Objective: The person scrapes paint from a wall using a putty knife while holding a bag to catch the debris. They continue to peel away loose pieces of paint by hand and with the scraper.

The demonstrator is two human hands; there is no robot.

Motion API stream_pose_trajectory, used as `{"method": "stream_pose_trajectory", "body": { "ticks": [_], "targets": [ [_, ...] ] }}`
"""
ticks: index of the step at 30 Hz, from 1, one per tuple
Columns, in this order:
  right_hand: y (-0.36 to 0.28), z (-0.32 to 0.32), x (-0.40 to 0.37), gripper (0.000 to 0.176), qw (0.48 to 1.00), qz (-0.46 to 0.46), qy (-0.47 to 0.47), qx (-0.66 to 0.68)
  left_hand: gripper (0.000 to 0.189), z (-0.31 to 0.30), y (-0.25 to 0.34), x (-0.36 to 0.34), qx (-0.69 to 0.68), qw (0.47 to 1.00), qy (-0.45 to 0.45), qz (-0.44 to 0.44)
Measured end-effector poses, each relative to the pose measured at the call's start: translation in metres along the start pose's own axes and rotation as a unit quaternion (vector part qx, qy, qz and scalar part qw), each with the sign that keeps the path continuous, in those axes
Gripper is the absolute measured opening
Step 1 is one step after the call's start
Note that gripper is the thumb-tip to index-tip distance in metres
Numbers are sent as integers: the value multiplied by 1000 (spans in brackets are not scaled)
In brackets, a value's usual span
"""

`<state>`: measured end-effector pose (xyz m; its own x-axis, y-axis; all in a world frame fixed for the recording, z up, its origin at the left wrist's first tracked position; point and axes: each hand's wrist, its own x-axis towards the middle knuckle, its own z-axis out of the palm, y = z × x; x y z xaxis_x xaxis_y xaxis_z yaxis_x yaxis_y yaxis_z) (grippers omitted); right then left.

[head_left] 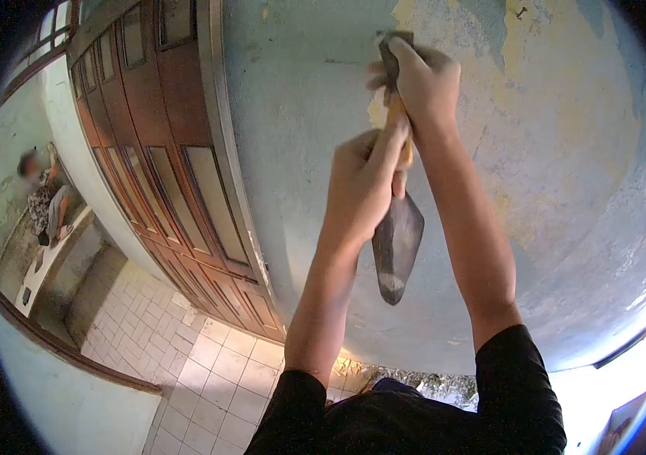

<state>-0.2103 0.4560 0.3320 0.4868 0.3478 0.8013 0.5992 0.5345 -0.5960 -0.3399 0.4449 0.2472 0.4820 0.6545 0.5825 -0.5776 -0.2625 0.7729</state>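
Both arms reach up in front of a wall (285,152) with worn blue-green paint and yellowish patches. My left hand (361,178) is wrapped round the orange-yellow handle of a trowel (399,246), whose grey pointed blade hangs down below the hand. Above it, my right hand (425,80) grips a dark flat-ended scraper (394,57) close to the wall. The two hands touch or nearly touch at the handles, so the lower part of the scraper is partly hidden.
Brown folding doors (164,152) with glass panes stand left of the wall. Another person (46,197) sits on a ledge at the far left. Below are floor tiles (217,364), with debris (444,385) along the wall's foot. A nail (521,13) sticks out at the top.
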Motion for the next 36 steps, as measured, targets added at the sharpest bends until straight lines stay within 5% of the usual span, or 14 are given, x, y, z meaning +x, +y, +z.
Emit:
{"method": "stream_pose_trajectory", "body": {
  "ticks": [22,27,33,36],
  "targets": [
    [-30,-9,36,29,999,1,42,33,53,21,22,22,1,999,-29,19],
    [-52,1,67,29,995,-21,84,-48,56,28,42,48,-8,999,8,53],
    [-34,-8,52,33,998,-19,32,44,54,28,36,25,-26,1000,-13,3],
    [-40,-2,73,33,998,-31,46,10,51,32,38,50,-37,998,7,49]
  ]
}}
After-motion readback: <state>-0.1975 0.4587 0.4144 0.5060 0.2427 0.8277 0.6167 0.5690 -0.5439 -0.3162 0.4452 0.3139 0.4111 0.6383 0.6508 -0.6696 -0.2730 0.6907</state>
